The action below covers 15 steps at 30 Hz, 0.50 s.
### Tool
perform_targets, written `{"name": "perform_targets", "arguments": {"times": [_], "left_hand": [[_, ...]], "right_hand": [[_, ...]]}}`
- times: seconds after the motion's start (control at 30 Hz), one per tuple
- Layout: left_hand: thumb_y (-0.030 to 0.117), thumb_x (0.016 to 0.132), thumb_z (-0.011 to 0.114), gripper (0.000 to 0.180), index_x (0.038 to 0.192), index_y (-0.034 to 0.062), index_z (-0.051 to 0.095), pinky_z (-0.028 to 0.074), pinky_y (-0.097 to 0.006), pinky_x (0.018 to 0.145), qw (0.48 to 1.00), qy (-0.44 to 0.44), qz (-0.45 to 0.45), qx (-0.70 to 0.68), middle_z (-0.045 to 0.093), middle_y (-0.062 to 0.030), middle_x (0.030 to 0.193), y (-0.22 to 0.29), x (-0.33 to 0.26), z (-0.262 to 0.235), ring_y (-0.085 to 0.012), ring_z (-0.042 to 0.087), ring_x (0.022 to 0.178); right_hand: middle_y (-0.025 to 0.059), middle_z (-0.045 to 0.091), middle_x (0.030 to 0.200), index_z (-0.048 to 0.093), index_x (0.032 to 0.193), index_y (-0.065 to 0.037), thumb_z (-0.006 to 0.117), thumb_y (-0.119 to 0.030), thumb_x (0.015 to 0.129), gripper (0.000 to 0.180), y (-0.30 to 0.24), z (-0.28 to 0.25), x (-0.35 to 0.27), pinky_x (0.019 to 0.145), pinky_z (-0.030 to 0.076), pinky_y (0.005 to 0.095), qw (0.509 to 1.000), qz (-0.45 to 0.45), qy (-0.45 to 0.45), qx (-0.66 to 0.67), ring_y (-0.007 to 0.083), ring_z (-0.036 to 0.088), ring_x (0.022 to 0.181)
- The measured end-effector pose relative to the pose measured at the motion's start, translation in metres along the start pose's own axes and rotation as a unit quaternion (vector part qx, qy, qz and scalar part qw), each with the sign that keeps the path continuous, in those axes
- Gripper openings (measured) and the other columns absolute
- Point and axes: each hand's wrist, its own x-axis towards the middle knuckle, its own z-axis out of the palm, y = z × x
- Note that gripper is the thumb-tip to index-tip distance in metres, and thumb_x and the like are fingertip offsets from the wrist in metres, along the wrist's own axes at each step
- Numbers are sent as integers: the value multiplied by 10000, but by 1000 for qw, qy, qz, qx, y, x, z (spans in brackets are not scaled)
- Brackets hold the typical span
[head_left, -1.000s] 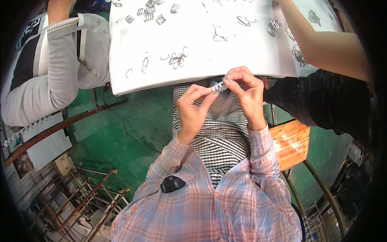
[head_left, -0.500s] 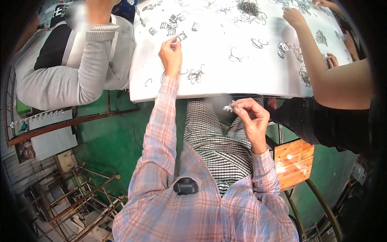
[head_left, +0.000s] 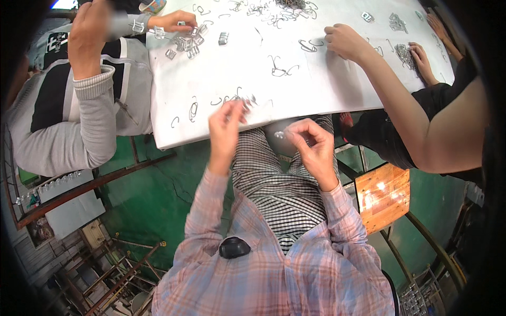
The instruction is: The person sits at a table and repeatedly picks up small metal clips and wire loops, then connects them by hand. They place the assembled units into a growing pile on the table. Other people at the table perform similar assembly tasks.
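My left hand (head_left: pixel 225 131) is above the near edge of the white table, fingers pinched and smeared by motion. A small silvery metal clip (head_left: pixel 247 101) shows at its fingertips, also blurred. Over my lap, my right hand (head_left: pixel 314 150) pinches a small shiny metal piece (head_left: pixel 279 135) between thumb and forefinger; its exact shape is hard to make out. Just beyond my left hand lie thin bent wire hooks (head_left: pixel 216 101), partly hidden by it. Farther off is a group of flat metal clips (head_left: pixel 185 45), with a single clip (head_left: pixel 223 38) to its right.
Co-workers' hands work around the white table (head_left: pixel 295 97): one hand (head_left: pixel 174 22) at the clip group, another hand (head_left: pixel 345 42) by some wire hooks (head_left: pixel 310 46). A wooden stool (head_left: pixel 383 197) stands to my right. Metal racks (head_left: pixel 121 258) are at lower left.
My left hand has drawn back from the clip group toward me, a clip at its fingertips. My right hand has shifted slightly left. A co-worker's hand has reached to the clip group.
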Motion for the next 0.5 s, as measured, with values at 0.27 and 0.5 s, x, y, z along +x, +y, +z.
{"name": "perform_targets", "arguments": {"times": [0.27, 0.5], "left_hand": [[-14, 893, 624, 155, 1039, -51, 665, 501, -230, 724, 997, -1, 40, -64, 634, -72, 979, 5, -55, 26, -107, 583, 824], [11, 842, 689, 155, 996, -4, 709, 476, -229, 689, 994, 32, 94, -34, 641, -53, 892, 1, -54, 30, -104, 581, 780]], "right_hand": [[47, 663, 794, 644, 814, 22, 698, -11, 821, 63, -5, 8, 8, 705, 491, 232, 998, -30, 6, -53, 93, 613, 748], [72, 688, 813, 657, 841, 31, 706, -13, 810, 73, -8, 12, 10, 684, 503, 247, 999, -17, -3, -49, 106, 626, 723]]}}
